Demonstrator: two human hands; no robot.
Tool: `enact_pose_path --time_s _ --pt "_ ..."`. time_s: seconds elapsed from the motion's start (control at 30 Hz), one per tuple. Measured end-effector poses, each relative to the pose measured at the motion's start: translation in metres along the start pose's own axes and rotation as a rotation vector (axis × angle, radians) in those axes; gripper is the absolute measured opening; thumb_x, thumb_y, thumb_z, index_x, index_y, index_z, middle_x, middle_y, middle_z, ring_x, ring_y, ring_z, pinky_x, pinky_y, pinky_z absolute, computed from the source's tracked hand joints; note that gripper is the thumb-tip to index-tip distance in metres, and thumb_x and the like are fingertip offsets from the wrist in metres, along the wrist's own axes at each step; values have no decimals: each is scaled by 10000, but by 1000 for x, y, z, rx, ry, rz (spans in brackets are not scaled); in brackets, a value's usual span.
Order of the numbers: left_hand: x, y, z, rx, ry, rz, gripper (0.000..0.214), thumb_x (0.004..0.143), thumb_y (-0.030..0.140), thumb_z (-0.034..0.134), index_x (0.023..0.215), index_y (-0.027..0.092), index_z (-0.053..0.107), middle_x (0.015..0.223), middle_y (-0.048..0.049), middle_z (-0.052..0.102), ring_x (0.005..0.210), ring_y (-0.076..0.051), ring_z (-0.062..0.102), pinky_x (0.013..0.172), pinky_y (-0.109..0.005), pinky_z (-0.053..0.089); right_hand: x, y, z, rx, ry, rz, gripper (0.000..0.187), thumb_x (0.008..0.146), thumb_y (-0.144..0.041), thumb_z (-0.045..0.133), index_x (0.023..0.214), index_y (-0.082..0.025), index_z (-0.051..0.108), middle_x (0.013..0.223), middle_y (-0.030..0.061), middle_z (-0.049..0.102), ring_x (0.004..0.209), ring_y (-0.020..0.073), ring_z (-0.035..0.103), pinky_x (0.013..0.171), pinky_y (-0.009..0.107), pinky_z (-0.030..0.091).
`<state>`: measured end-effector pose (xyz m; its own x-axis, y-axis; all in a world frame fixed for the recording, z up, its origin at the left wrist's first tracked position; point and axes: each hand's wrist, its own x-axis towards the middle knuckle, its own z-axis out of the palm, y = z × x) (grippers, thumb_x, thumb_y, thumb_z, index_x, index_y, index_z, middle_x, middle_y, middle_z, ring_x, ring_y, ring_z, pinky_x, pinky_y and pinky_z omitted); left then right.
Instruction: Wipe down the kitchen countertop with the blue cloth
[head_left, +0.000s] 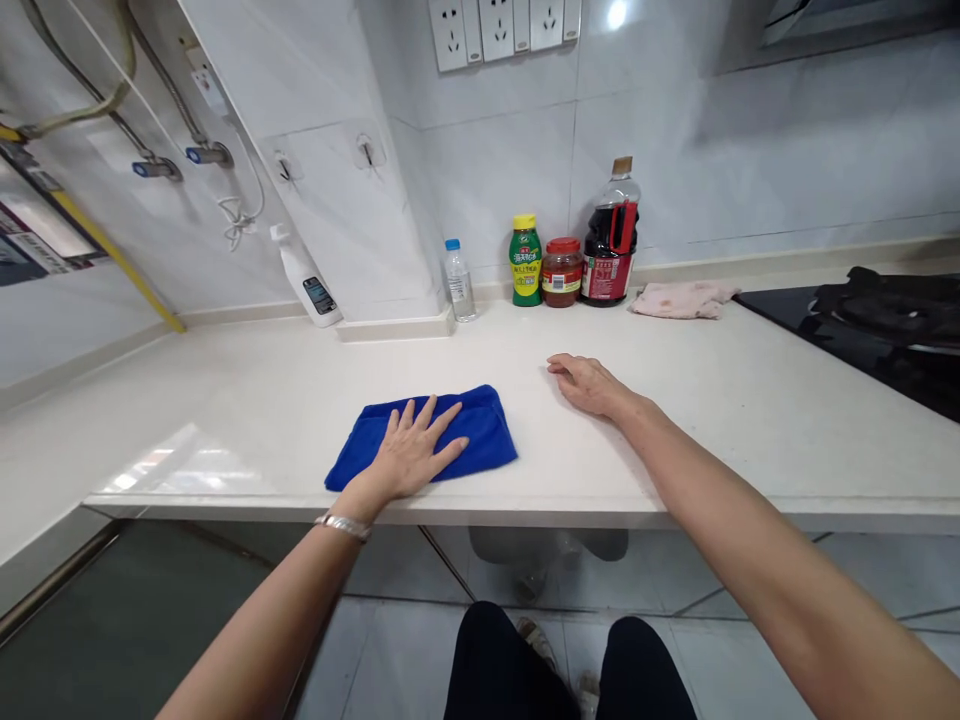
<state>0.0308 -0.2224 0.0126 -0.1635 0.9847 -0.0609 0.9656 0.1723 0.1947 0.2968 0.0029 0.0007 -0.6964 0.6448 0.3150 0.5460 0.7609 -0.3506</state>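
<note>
Tiled kitchen wall (495, 170) | white countertop (262, 375) | left hand (409, 455) flat on blue cloth (487, 435)

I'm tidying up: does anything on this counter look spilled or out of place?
Nothing looks spilled or toppled, and the blue cloth lies under the left hand. Only the pink cloth seems slightly odd: it lies rumpled right beside the black cooktop, perhaps too close to heat.

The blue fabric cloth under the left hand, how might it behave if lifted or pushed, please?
The flat blue fabric cloth would probably droop if lifted, since it looks soft and unstiffened. Pushed by the left hand, it may slide easily over the smooth, glossy white countertop.
</note>
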Motion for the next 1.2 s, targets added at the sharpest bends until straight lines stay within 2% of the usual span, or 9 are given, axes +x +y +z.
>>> enact_pose_path --time_s 0.1,0.17,0.3,0.43,0.6,0.7,0.83,0.97,1.2 --pt "-36 -15 -2 26 2 114 698 974 723 303 1597 412 250 1699 -42 179 1558 -400 143 1253 -676 179 -1 1 -1 37 -6 -11 462 916 -107 498 1367 -177 569 1267 104 723 1193 213 659 1075 370 483" --pt "-56 -22 4 55 60 201 659 990 686 325 1590 420 266 1689 -41 217 1548 -393 197 1235 -688 241 -2 0 -2 17 -18 -13 461 914 -112 508 1368 -166 567 1276 116 716 1199 222 655 1074 384 483" --pt "-85 -30 29 195 361 370 659 984 607 482 1582 385 318 1634 -79 361 1485 -389 368 1166 -666 407 -4 -5 -2 -59 -60 6 466 923 -146 523 1388 -152 548 1315 147 685 1232 252 630 1053 401 487" --pt "-91 -36 51 335 706 449 622 952 576 583 1510 323 479 1474 -112 573 1350 -352 551 1073 -550 533 -7 -4 2 -119 -76 12 476 933 -188 511 1407 -159 537 1343 162 661 1245 272 618 1060 413 478" --pt "-79 -50 63 318 928 606 618 967 701 405 1378 293 621 1246 -87 724 1191 -279 666 977 -430 581 -13 8 11 -157 -58 1 487 945 -264 472 1421 -181 534 1377 152 639 1274 289 608 1075 428 481" --pt "-79 -69 65 295 965 611 594 995 673 351 1360 297 632 1187 -68 747 1163 -239 681 992 -391 567 -16 12 11 -141 -64 -12 480 955 -305 460 1417 -198 532 1384 146 638 1255 292 622 1067 421 492" --pt "-89 -110 68 288 958 548 606 1001 678 305 1341 314 649 1166 -60 758 1137 -224 695 1005 -384 560 -21 11 9 -158 -78 -3 470 963 -313 440 1417 -224 523 1412 162 617 1270 293 612 1088 409 475" --pt "-96 -151 75 272 895 472 637 982 715 266 1327 360 667 1180 -55 756 1131 -237 698 1012 -406 556 -24 19 16 -207 -71 5 494 951 -354 408 1432 -281 486 1411 176 606 1270 322 606 1093 457 463" --pt "-105 -203 83 145 753 283 719 907 801 268 1278 370 707 1208 -59 745 1149 -271 680 1070 -447 503 -25 32 28 -246 -44 8 604 846 -334 435 1450 -346 443 1345 198 623 1237 353 615 1056 513 470"
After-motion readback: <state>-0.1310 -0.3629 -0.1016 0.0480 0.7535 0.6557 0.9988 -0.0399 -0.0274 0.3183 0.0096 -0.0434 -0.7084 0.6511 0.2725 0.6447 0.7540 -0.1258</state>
